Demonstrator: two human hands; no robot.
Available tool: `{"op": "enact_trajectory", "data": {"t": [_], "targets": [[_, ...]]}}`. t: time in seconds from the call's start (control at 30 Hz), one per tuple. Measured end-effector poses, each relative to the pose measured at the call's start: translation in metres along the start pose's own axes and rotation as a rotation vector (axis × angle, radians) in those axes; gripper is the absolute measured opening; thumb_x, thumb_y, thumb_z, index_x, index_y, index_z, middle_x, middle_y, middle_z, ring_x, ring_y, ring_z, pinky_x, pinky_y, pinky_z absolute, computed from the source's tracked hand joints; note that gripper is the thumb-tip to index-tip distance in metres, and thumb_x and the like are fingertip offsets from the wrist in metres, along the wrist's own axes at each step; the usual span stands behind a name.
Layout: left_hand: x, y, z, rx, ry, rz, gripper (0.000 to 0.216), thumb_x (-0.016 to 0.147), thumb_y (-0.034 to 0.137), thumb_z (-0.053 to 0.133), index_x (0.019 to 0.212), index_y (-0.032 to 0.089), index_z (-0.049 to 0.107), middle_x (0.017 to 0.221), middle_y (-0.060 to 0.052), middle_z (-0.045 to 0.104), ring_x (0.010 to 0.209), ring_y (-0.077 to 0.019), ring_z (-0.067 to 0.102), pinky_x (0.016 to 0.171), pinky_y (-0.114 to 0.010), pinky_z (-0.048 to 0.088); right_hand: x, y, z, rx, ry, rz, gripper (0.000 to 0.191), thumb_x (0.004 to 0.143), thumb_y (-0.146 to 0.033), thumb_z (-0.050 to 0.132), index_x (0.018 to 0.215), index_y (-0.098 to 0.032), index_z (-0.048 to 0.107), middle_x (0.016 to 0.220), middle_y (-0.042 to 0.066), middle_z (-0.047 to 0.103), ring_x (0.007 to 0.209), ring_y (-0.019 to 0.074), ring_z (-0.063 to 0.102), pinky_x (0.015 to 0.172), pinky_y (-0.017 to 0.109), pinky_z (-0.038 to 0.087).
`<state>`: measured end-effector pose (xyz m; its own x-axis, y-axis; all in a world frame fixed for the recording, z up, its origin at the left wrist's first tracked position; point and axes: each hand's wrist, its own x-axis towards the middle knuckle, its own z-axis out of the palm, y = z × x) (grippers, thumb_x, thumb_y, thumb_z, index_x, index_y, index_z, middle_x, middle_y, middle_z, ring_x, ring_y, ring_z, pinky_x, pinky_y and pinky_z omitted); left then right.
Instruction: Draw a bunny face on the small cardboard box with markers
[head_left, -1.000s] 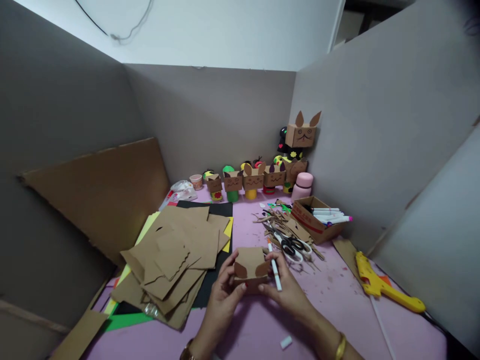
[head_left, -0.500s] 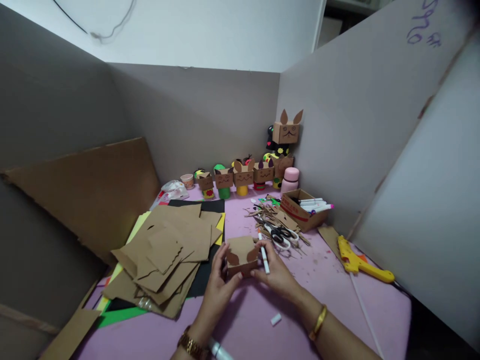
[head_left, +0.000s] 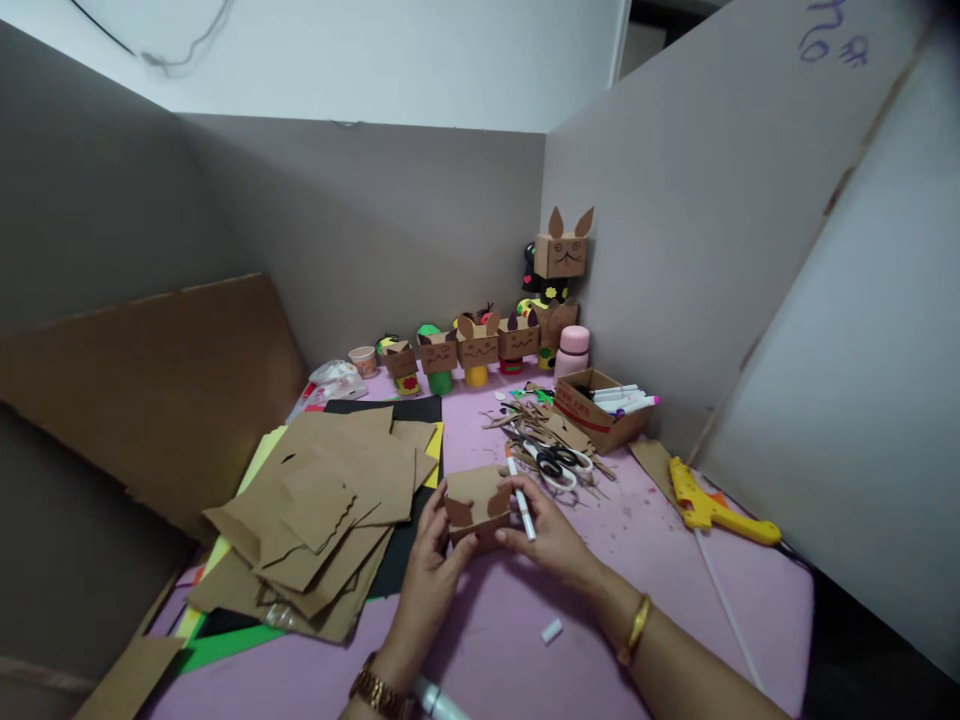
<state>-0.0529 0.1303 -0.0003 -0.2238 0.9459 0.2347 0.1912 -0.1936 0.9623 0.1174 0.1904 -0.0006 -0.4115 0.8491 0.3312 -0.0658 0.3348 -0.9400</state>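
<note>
A small brown cardboard box [head_left: 475, 500] with two darker ear shapes on it sits between both hands above the pink table [head_left: 675, 590]. My left hand [head_left: 429, 563] grips its left side, fingers closed on it. My right hand [head_left: 546, 535] steadies the box's right side while holding a white marker [head_left: 522, 502] between its fingers, the marker's tip pointing away from me. A white marker cap [head_left: 552, 631] lies on the table just in front of my right wrist.
A pile of cut brown cardboard sheets [head_left: 330, 510] over coloured paper lies left. Scissors [head_left: 551, 462] and scraps sit behind the hands, a marker box [head_left: 600, 410] and yellow glue gun [head_left: 712, 508] to the right. Cardboard animal figures [head_left: 480, 350] line the back wall.
The view has swung right and pulled back a little. Both hands keep the same hold on the box and the marker.
</note>
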Motion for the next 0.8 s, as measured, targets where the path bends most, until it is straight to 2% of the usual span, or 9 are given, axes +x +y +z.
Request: {"op": "enact_trajectory", "data": {"t": [0.1,0.2,0.3,0.4,0.5,0.63,0.7,0.8], "targets": [[-0.001,-0.006,0.001,-0.003,0.001,-0.013,0.057,0.078,0.030,0.065,0.131,0.023,0.047,0.149,-0.014,0.038,0.139,-0.0312,0.036,0.111,-0.046,0.032,-0.001,-0.002,-0.002,0.007,-0.021,0.005,0.050,0.067,-0.018,0.070,0.113,-0.026,0.051,0.106,0.002,0.062,0.093,0.0212,0.060,0.081,0.033,0.048],[-0.001,-0.007,0.003,-0.019,-0.022,-0.032,0.072,0.077,0.031,0.067,0.140,0.024,0.032,0.150,-0.015,0.036,0.134,-0.0315,0.042,0.110,-0.049,0.034,-0.001,-0.005,-0.004,-0.001,-0.008,-0.014,0.051,0.067,-0.014,0.065,0.115,-0.026,0.050,0.110,0.002,0.062,0.099,0.0219,0.059,0.089,0.036,0.046],[-0.002,-0.002,0.004,-0.043,-0.054,-0.051,0.079,0.075,0.031,0.069,0.141,0.023,0.027,0.148,-0.018,0.037,0.129,-0.0325,0.048,0.106,-0.050,0.039,0.000,-0.007,-0.005,-0.009,0.020,-0.051,0.049,0.068,-0.014,0.063,0.115,-0.025,0.051,0.123,0.005,0.057,0.116,0.0245,0.053,0.102,0.041,0.037],[-0.002,0.003,0.005,-0.056,-0.068,-0.051,0.081,0.073,0.030,0.070,0.141,0.024,0.026,0.147,-0.017,0.039,0.128,-0.0317,0.049,0.107,-0.049,0.038,0.001,-0.007,-0.006,-0.008,0.023,-0.068,0.051,0.068,-0.013,0.062,0.116,-0.024,0.051,0.127,0.006,0.055,0.119,0.0255,0.051,0.104,0.043,0.036],[-0.003,0.004,0.005,-0.066,-0.084,-0.043,0.082,0.074,0.030,0.069,0.142,0.022,0.024,0.146,-0.018,0.041,0.128,-0.0308,0.049,0.109,-0.048,0.036,0.002,-0.005,-0.006,0.007,0.019,-0.075,0.054,0.066,-0.010,0.060,0.117,-0.024,0.051,0.123,0.005,0.058,0.116,0.0240,0.054,0.102,0.041,0.039],[-0.002,0.000,0.006,-0.064,-0.065,-0.026,0.085,0.071,0.027,0.069,0.144,0.020,0.024,0.151,-0.019,0.035,0.135,-0.0323,0.041,0.113,-0.048,0.029,0.002,0.001,-0.001,0.035,0.039,-0.072,0.060,0.062,-0.005,0.054,0.118,-0.025,0.052,0.120,0.004,0.060,0.113,0.0217,0.057,0.094,0.035,0.047],[-0.001,-0.003,0.006,-0.063,-0.049,-0.016,0.088,0.069,0.023,0.067,0.145,0.019,0.022,0.153,-0.018,0.032,0.139,-0.0316,0.035,0.116,-0.047,0.024,0.002,0.006,0.002,0.048,0.068,-0.058,0.058,0.061,-0.006,0.052,0.116,-0.025,0.052,0.117,0.004,0.061,0.108,0.0210,0.059,0.086,0.032,0.051],[0.001,-0.007,0.006,-0.066,-0.036,-0.013,0.091,0.068,0.020,0.063,0.146,0.018,0.016,0.156,-0.018,0.026,0.143,-0.0295,0.026,0.117,-0.044,0.018,0.003,0.013,0.005,0.059,0.120,-0.035,0.048,0.065,-0.010,0.054,0.111,-0.024,0.053,0.099,0.003,0.065,0.091,0.0191,0.064,0.074,0.029,0.053]]}}
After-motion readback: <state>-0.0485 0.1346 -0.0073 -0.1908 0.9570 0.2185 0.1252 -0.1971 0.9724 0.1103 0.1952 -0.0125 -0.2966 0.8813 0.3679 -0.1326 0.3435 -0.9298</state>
